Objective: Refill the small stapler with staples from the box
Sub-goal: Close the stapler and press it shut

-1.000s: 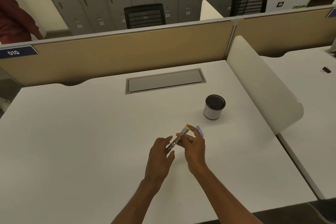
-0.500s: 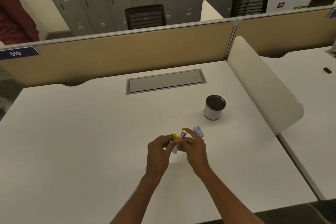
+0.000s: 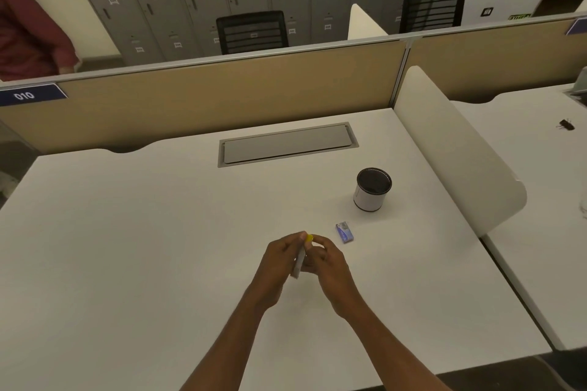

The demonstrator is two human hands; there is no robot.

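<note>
The small stapler (image 3: 300,260), silver with a yellow tip, is held between both hands just above the white desk (image 3: 143,247). My left hand (image 3: 281,259) grips its left side, with the lower end sticking out below the fingers. My right hand (image 3: 327,263) closes on it from the right, fingers curled near the yellow tip. Most of the stapler is hidden by the fingers. The small blue staple box (image 3: 344,232) lies flat on the desk just right of and beyond my right hand, apart from it.
A white cup with a dark inside (image 3: 372,189) stands beyond the box. A grey cable flap (image 3: 287,143) is set in the desk's far middle. A white divider (image 3: 454,149) borders the right side, with a black binder clip (image 3: 566,125) on the neighbouring desk. A person in red (image 3: 28,35) stands far left.
The stapler has swung from pointing up-right to nearly upright between the hands, and both hands have closed round it. The staple box, half hidden before, now lies in plain view.
</note>
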